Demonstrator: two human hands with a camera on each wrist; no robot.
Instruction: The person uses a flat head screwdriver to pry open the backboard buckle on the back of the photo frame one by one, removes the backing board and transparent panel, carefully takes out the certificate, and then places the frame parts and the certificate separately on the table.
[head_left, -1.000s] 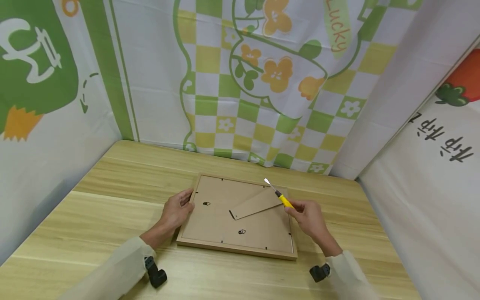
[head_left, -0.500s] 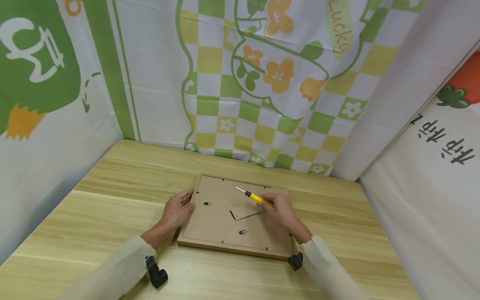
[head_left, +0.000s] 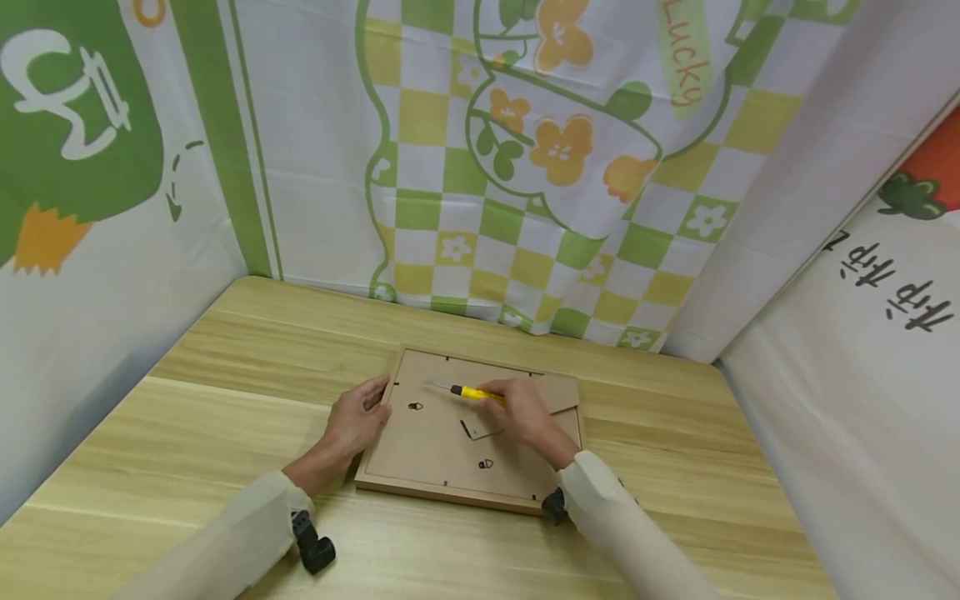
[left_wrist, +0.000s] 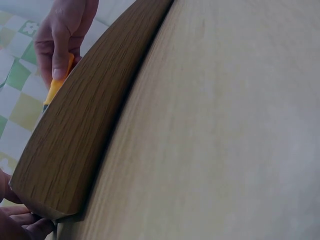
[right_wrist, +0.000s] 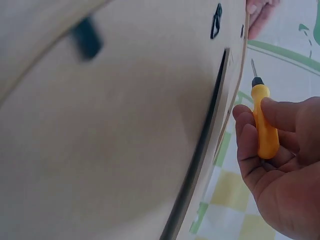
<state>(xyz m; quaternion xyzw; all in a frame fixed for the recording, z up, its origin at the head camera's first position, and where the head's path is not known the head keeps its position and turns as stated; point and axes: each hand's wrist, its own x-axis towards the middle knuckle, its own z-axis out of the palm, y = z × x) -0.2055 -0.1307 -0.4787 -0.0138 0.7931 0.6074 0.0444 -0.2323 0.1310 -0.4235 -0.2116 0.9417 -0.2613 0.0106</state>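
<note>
A picture frame (head_left: pixel 420 450) lies face down on the wooden table, its brown backing board upward. On its left edge is my left hand (head_left: pixel 354 421), thumb over the rim and fingers at the side, gripping it. My right hand (head_left: pixel 521 408) holds a yellow-handled screwdriver (right_wrist: pixel 267 122) between thumb and fingers above the backing. The thin metal shaft points left, toward the frame's upper left; whether its tip touches the board I cannot tell. Beneath the right hand, the stand leg (head_left: pixel 561 393) is partly hidden. In the left wrist view the frame's wood-grain side (left_wrist: pixel 75 125) shows.
Two hanging rings, one at the left (head_left: pixel 416 406) and one lower (head_left: pixel 486 464), sit on the backing. Small dark tabs (head_left: pixel 447 358) line its border. The wooden table (head_left: pixel 247 400) meets a patterned curtain (head_left: pixel 465 217) at the back and white cloth at both sides.
My right hand has moved left across the backing with the screwdriver, from the frame's right edge to its middle. The shaft has turned to point left. My left hand stays on the frame's edge.
</note>
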